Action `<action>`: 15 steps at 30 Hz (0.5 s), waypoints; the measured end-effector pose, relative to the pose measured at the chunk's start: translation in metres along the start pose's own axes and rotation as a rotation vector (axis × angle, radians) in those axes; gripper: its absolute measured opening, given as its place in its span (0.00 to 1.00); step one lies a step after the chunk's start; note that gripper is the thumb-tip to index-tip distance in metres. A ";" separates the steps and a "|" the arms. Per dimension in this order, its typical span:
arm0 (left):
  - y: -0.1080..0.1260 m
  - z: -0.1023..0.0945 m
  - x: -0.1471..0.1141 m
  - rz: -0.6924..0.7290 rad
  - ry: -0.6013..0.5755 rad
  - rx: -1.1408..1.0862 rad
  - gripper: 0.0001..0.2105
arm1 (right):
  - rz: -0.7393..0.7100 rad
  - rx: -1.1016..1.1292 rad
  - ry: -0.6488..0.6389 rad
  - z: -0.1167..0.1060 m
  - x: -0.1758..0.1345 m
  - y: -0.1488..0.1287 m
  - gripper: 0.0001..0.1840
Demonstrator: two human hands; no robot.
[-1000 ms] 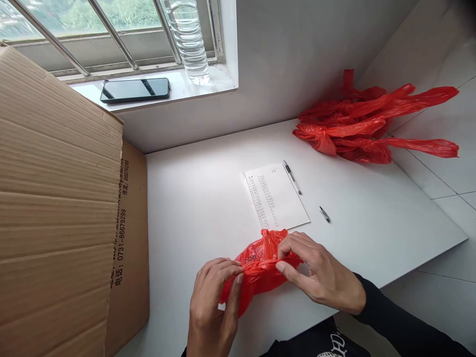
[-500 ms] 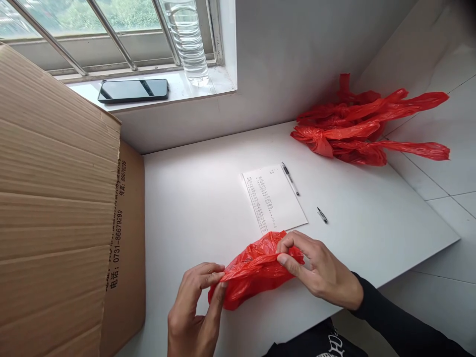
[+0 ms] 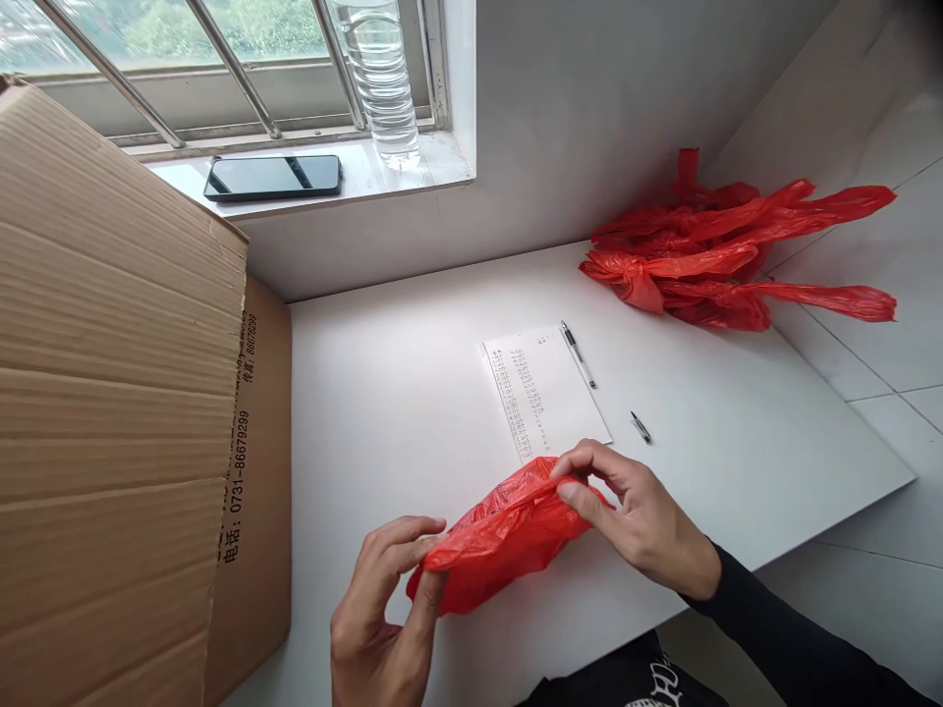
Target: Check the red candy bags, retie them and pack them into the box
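White table [image 3: 383, 412]: red plastic bag [image 3: 508, 560] stretched over its near side, before the handwritten sheet [image 3: 560, 393]. Left hand [image 3: 387, 609] pinches the bag's left end, thumb against fingers; right hand [image 3: 640, 516] pinches the right end likewise.

Risks (my judgement): thin film may split if the hands pull apart too hard; a loose fingertip pinch could let an end slip and crumple; the bag's far edge, overlapping the sheet in view (contact unclear), could drag it and nudge the pen [image 3: 579, 355].

Versus one second ago: bag longer and flatter, its far crumpled peak lower; left hand farther left.
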State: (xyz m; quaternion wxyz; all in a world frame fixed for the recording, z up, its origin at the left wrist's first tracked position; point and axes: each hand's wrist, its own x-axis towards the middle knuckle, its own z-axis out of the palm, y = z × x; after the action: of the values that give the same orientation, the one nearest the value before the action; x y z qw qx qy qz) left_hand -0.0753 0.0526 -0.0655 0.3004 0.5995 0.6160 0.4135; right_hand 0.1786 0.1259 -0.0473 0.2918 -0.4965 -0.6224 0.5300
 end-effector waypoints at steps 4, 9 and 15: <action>0.005 0.002 0.001 -0.187 0.010 -0.066 0.08 | 0.086 0.148 -0.020 0.000 0.000 0.001 0.04; 0.018 0.005 0.003 -0.082 -0.002 -0.127 0.09 | 0.113 0.226 -0.113 0.006 -0.001 -0.004 0.11; 0.032 -0.002 -0.004 -0.122 0.290 -0.133 0.05 | 0.028 0.280 0.077 -0.004 -0.013 -0.007 0.06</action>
State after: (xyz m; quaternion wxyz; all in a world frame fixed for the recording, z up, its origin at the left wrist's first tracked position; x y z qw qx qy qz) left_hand -0.0611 0.0461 -0.0368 0.2720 0.4736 0.6595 0.5166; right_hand 0.1848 0.1154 -0.0377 0.3744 -0.4796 -0.5239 0.5961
